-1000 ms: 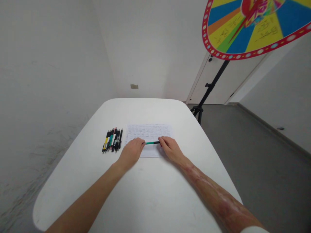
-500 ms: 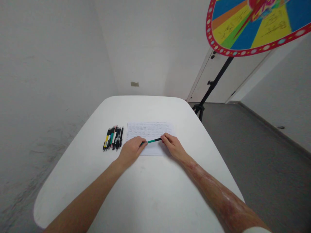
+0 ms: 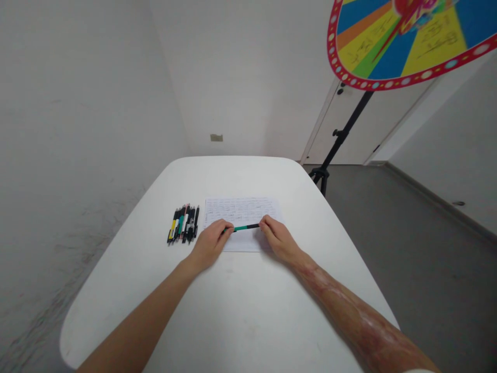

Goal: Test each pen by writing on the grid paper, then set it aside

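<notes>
A green and black pen (image 3: 244,227) is stretched level between my two hands, above a sheet of paper (image 3: 243,210) covered in handwriting. My left hand (image 3: 212,241) pinches its green end, and the tip there is mostly hidden by the fingers. At the black end, the fingers of my right hand (image 3: 278,238) are closed on it. Left of the paper, several pens (image 3: 184,225) lie side by side in a row, mostly black, with yellow, white and green parts among them.
All of this is on a white table (image 3: 233,311) with rounded corners. Beyond its right side a colourful prize wheel (image 3: 392,52) stands on a black tripod (image 3: 337,140). A white door (image 3: 345,145) is behind it, and a wall runs along the left.
The view has shifted slightly, so the table and pens appear a little lower and further right. Both hands keep hold of the pen, which looks slightly more level.
</notes>
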{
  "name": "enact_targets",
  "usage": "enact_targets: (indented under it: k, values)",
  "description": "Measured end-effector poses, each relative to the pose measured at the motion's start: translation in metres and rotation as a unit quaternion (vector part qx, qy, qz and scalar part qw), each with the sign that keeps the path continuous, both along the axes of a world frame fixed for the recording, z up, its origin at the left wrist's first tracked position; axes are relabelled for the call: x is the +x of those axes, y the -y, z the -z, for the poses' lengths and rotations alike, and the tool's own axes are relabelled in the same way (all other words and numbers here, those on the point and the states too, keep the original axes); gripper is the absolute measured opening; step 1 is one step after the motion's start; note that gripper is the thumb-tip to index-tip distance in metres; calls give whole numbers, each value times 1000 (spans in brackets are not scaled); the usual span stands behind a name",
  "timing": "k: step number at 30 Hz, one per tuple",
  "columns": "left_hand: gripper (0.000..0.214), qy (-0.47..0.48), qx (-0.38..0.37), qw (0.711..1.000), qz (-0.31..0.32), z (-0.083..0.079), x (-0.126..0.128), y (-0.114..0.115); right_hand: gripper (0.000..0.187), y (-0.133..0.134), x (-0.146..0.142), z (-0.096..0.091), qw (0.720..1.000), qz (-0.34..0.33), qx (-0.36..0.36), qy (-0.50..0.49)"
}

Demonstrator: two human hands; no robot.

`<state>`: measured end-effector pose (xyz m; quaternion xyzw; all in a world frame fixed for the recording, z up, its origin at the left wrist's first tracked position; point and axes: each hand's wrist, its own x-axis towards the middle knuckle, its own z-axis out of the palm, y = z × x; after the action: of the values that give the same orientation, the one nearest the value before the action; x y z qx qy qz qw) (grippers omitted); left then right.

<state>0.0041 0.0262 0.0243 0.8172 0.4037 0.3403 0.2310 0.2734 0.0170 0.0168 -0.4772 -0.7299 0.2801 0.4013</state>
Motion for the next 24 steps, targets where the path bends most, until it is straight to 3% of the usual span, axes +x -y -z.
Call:
enact_targets:
  k: [6,11,16,21,24]
  values:
    - [26,-11,-1,1000,-9,2,-1,1,19,1,2,1,999,-16,0,-31]
    - [26,-11,13,1000,-6,2,-2,1,39,-1,2,1,1000,-9,3,-8]
    - [25,-15,25,1000,-10,3,-3,1,22,-1,2,1,999,-13,2,-44]
    - [25,-14,31,999,-12,4,-3,1,42,-3,2,2,1000,-7,1,-25]
    - [25,-20,27,999,-19,3,-3,1,36,-2,2,1,999,-7,6,-32]
